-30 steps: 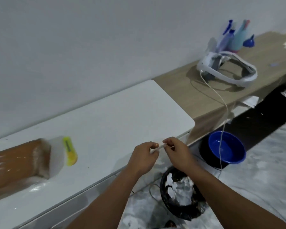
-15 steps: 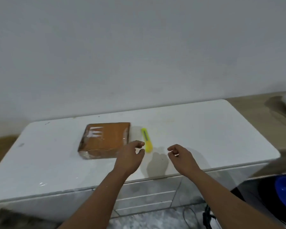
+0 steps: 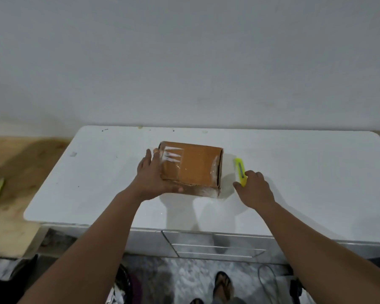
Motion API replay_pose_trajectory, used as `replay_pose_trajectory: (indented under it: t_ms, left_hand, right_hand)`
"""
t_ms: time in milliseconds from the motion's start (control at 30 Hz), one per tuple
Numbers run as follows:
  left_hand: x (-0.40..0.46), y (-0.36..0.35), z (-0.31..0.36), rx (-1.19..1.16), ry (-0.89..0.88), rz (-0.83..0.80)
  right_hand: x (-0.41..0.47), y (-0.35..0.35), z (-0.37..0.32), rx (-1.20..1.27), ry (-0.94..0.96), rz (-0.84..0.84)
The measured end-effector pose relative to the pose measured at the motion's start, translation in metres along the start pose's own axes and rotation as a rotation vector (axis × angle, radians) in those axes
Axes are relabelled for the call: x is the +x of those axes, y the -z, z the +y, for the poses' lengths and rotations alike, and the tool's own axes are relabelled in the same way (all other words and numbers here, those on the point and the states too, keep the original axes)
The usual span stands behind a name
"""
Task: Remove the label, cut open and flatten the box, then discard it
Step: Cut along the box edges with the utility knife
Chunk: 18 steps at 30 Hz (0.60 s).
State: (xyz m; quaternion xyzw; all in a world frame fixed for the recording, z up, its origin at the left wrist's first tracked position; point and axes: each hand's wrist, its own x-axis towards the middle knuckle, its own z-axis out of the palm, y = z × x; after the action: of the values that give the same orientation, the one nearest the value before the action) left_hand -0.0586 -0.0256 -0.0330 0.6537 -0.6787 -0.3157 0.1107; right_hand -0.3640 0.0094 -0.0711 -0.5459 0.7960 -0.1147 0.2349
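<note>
Box (image 3: 193, 167) pressed by flat left hand (image 3: 149, 176); right hand (image 3: 257, 189) fingers (image 3: 253, 174) curl round cutter (image 3: 240, 170), hiding its end.

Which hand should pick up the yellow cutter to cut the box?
The right hand. It grips the near end of the yellow cutter, which lies just right of the box. The left hand is farther away, pressing against the box's left side, so it can steady the box.

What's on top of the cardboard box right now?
Shiny clear tape lies on the box top. The left hand covers its left edge, so anything there is hidden.
</note>
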Motion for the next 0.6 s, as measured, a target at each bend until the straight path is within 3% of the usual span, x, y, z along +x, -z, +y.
replay_pose_trajectory:
  t_ms: [133,300,467,600]
  left_hand:
    - [0.010,-0.007,0.002,-0.118,0.002,0.008]
    - [0.013,-0.022,0.015,-0.086,0.038,0.085]
    - [0.014,-0.033,0.026,-0.130,0.050,0.145]
    - [0.018,-0.027,0.030,-0.103,0.033,0.071]
  right_hand:
    - [0.012,0.000,0.000,-0.046,0.009,-0.037]
    - [0.039,0.016,0.004,0.171,-0.091,-0.153]
    - [0.055,0.030,0.004,0.449,-0.109,-0.119]
    - [0.058,0.046,-0.008,0.596,-0.088,-0.130]
